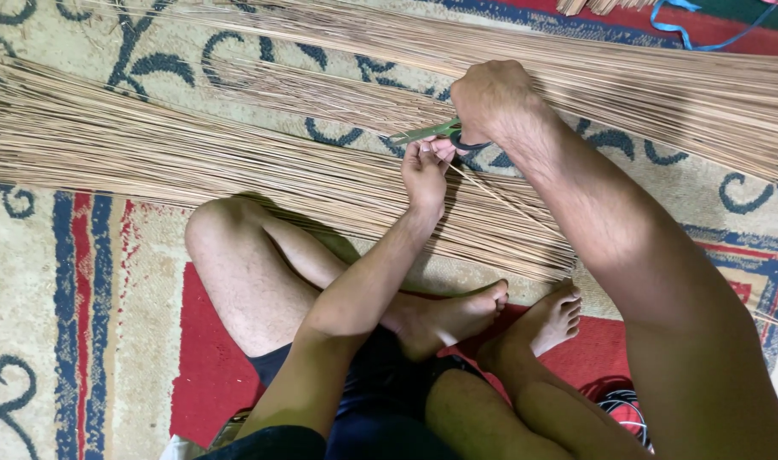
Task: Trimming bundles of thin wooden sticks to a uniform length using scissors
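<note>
Nearest the camera: two bare crossed legs (338, 341) on a patterned rug (74, 298). Above them, left hand (426, 170) pinching the end of one thin strip (500, 200); right hand (491, 100) closed around a small green-handled knife (427, 133), blade meeting that pinched end. Strip likely light, springy, brittle if bent sharply; best held near the worked end. Loose sticks (193, 153) spread across the rug in two broad swaths, too many to count. One blue cord (687, 34) at the far edge.
</note>
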